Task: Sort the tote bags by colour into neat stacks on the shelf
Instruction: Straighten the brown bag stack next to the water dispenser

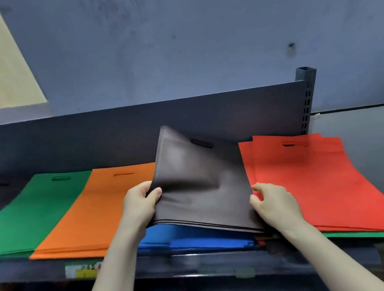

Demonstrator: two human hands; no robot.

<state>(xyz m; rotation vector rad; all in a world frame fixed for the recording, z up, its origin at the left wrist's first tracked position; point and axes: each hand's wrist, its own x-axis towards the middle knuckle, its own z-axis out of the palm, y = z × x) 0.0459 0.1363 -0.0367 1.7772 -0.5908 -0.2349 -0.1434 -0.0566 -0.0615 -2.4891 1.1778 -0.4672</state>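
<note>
Shelf [18,268] holds brown bags [199,188] atop blue stack [187,239].

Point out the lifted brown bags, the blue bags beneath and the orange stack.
brown bags [202,188], head view, middle of the top bag's face
blue bags [194,238], head view, front edge showing below the brown ones
orange stack [101,207], head view, middle of the top bag

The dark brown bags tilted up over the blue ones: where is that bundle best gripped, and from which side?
Probably at its two side edges near the front, one hand from each side, as the left hand and right hand meet the dark brown bags now. The bundle is several thin loose layers, sagging mid-sheet; pinching both edges should keep them together.
</note>
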